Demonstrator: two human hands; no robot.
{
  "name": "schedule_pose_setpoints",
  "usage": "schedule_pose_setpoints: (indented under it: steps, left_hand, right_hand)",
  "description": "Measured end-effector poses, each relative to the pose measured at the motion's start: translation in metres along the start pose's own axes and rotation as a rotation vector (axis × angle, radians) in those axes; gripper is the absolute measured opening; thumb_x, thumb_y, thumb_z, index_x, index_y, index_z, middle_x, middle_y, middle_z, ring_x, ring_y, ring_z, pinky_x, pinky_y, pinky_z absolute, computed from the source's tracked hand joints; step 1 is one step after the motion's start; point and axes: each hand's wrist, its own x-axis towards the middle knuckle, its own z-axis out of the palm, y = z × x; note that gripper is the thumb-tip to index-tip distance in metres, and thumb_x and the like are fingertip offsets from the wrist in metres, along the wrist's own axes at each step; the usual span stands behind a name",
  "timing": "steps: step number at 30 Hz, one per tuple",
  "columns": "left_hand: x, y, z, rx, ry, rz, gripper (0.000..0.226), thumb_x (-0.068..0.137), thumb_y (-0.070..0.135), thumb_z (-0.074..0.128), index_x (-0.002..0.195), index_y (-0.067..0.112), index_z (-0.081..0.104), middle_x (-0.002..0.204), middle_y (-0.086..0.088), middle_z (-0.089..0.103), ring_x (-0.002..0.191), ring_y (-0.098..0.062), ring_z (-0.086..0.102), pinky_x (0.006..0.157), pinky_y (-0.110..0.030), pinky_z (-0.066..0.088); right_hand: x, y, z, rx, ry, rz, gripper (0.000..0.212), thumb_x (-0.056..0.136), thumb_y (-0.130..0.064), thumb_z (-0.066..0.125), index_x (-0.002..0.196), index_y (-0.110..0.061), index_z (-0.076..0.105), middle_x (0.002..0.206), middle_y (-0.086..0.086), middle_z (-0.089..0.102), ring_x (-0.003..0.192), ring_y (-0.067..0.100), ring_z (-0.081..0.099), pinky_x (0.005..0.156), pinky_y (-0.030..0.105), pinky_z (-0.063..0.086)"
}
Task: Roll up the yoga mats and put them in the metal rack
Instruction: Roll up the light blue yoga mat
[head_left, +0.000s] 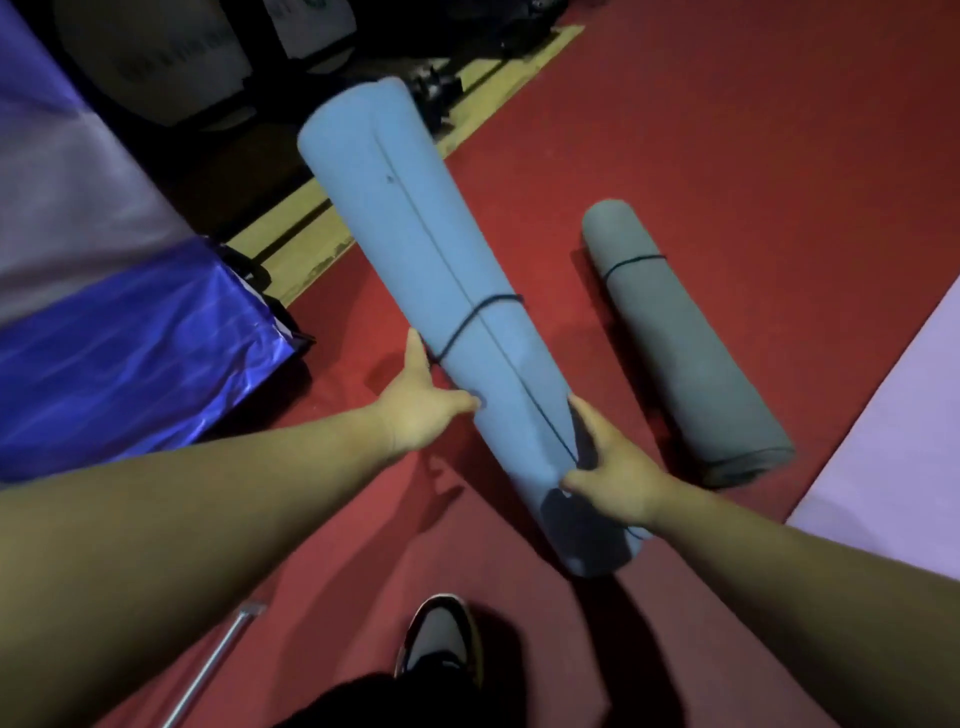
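Red carpet (727, 130) is covering the floor, and a person is holding a rolled blue yoga mat (415, 218) over it with both hands, the roll slanting from its wide upper end, which is overlapping a yellowish floor strip (306, 249), down to its lower end just above a shoe (441, 639). A dark cord (483, 312) is circling the blue mat about midway, and a second strand is running down its seam. The left hand (421, 400) is gripping the blue mat's left side just below that cord, one finger stretching up along the edge to touch the loop while another is curling onto the near face. The right hand (618, 467) is clamping the blue mat's right side lower down, thumb lying across the front near the seam and fingers wrapping round the edge, their tips hidden behind it. Right of the blue mat, apart from it, a rolled grey yoga mat (685, 353) with its own cord is lying on the carpet, and beyond that a lilac mat (893, 441) is lying flat. Left of the blue mat a shiny blue and lilac pad (119, 353) is sitting, and below-left a metal bar (218, 660) is lying on the carpet.
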Motion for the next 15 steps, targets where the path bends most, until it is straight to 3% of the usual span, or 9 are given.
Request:
schedule_pose_setpoints:
  steps: [2,4,6,8,9,10,11,13,15]
  left_hand:
    - [0.014,-0.02,0.016,0.073,-0.06,-0.052,0.12,0.076,0.019,0.078,0.161,0.032,-0.005,0.136,0.011,0.046,0.095,-0.015,0.062,0.084,-0.03,0.055]
    - [0.018,-0.038,0.041,0.124,-0.191,-0.082,0.105,0.087,0.009,0.069,0.16,0.037,-0.001,0.131,0.007,0.047,0.089,-0.011,0.058,0.076,-0.023,0.051]
    - [0.017,-0.05,0.069,0.158,-0.323,-0.104,0.099,0.085,0.01,0.064,0.16,0.041,0.007,0.138,-0.001,0.053,0.091,-0.016,0.064,0.074,-0.024,0.054]
    - [0.012,-0.054,0.09,0.185,-0.445,-0.099,0.102,0.075,0.021,0.061,0.16,0.041,0.008,0.153,-0.005,0.042,0.125,-0.023,0.058,0.098,-0.032,0.052]
    - [0.012,-0.058,0.096,0.229,-0.495,-0.089,0.104,0.073,0.026,0.061,0.161,0.037,0.007,0.163,-0.006,0.026,0.145,-0.024,0.04,0.114,-0.033,0.04]
    - [0.011,-0.062,0.102,0.252,-0.529,-0.08,0.106,0.071,0.03,0.062,0.161,0.034,0.008,0.167,-0.004,0.015,0.153,-0.024,0.023,0.122,-0.033,0.028]
    - [0.01,-0.062,0.104,0.247,-0.543,-0.073,0.11,0.066,0.036,0.063,0.162,0.033,0.01,0.168,-0.004,0.015,0.154,-0.024,0.02,0.123,-0.035,0.026]
    - [0.005,-0.052,0.1,0.245,-0.517,-0.096,0.117,0.057,0.042,0.063,0.162,0.032,0.014,0.162,0.0,0.033,0.145,-0.023,0.039,0.115,-0.039,0.04]
    - [-0.004,-0.028,0.094,0.312,-0.493,-0.099,0.107,0.069,0.033,0.068,0.162,0.03,0.015,0.154,-0.001,0.045,0.127,-0.023,0.058,0.102,-0.036,0.051]
  right_hand:
    - [0.013,0.022,0.015,-0.066,-0.029,0.023,0.101,0.081,-0.015,0.073,0.163,-0.025,0.016,0.167,-0.006,0.021,0.151,0.01,0.024,0.121,0.023,0.021]
    - [0.024,0.036,0.024,-0.106,-0.065,0.051,0.1,0.082,-0.016,0.073,0.162,-0.028,0.016,0.166,-0.006,0.025,0.15,0.012,0.029,0.118,0.023,0.026]
    - [0.03,0.048,0.028,-0.113,-0.081,0.091,0.102,0.08,-0.015,0.075,0.162,-0.028,0.016,0.161,-0.007,0.033,0.144,0.014,0.039,0.113,0.023,0.032]
    - [0.031,0.057,0.026,-0.067,-0.055,0.133,0.106,0.078,-0.008,0.077,0.162,-0.027,0.015,0.155,-0.008,0.041,0.133,0.012,0.047,0.107,0.021,0.036]
    - [0.029,0.059,0.024,-0.039,-0.046,0.148,0.107,0.077,-0.004,0.076,0.162,-0.026,0.015,0.153,-0.008,0.043,0.128,0.01,0.049,0.104,0.021,0.038]
    - [0.025,0.061,0.02,-0.02,-0.044,0.166,0.106,0.078,-0.001,0.075,0.162,-0.025,0.015,0.15,-0.011,0.044,0.125,0.009,0.05,0.101,0.02,0.039]
    - [0.019,0.058,0.015,-0.016,-0.053,0.171,0.102,0.079,0.0,0.075,0.16,-0.026,0.018,0.146,-0.014,0.044,0.123,0.008,0.051,0.098,0.015,0.039]
    - [0.006,0.051,0.003,-0.049,-0.077,0.179,0.084,0.082,0.004,0.073,0.151,-0.025,0.033,0.136,-0.016,0.047,0.119,0.006,0.051,0.086,0.0,0.036]
    - [-0.006,0.043,-0.018,-0.124,-0.13,0.195,0.071,0.084,0.003,0.073,0.146,-0.016,0.045,0.134,-0.01,0.052,0.118,0.009,0.053,0.083,-0.003,0.035]
